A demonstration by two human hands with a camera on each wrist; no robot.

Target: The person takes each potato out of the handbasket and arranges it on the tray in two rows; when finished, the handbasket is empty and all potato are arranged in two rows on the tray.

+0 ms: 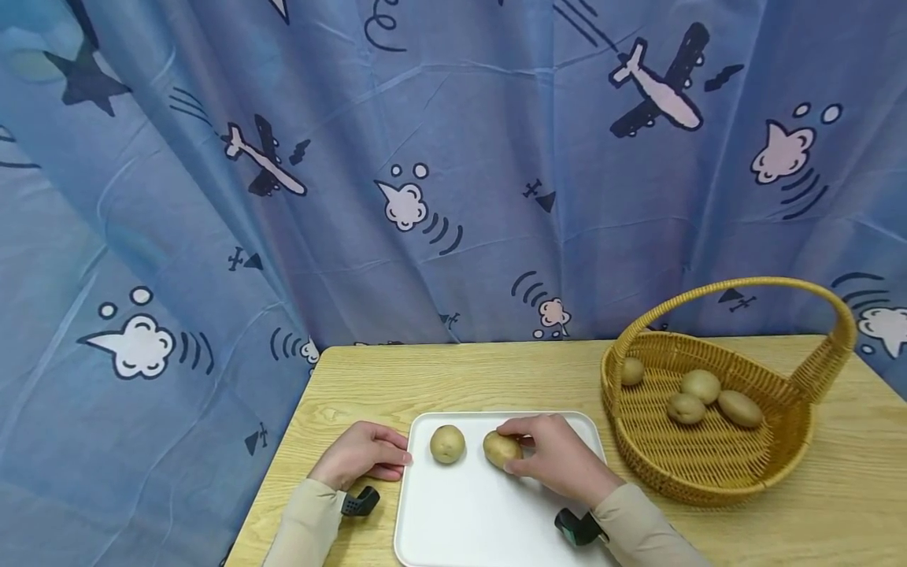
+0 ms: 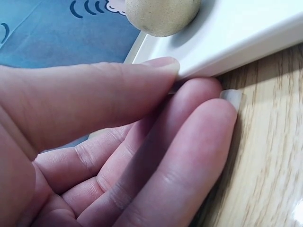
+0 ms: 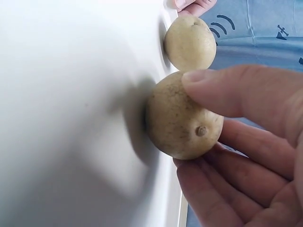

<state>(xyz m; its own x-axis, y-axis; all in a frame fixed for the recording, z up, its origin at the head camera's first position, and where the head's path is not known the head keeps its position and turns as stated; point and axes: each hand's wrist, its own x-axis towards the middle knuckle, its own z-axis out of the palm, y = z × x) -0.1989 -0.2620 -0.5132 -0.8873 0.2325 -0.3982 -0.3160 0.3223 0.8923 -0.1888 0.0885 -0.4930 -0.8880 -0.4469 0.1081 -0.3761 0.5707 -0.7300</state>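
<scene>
While the right hand (image 1: 556, 458) pinches it, a potato (image 1: 501, 450) lies between thumb (image 3: 227, 90) and fingers (image 3: 203, 189).

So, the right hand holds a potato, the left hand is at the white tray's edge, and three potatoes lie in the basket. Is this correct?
Not quite: four potatoes lie in the basket, not three, as the head view shows. The rest is right: the right hand holds a potato, and the left hand is at the edge of the white tray.
</scene>
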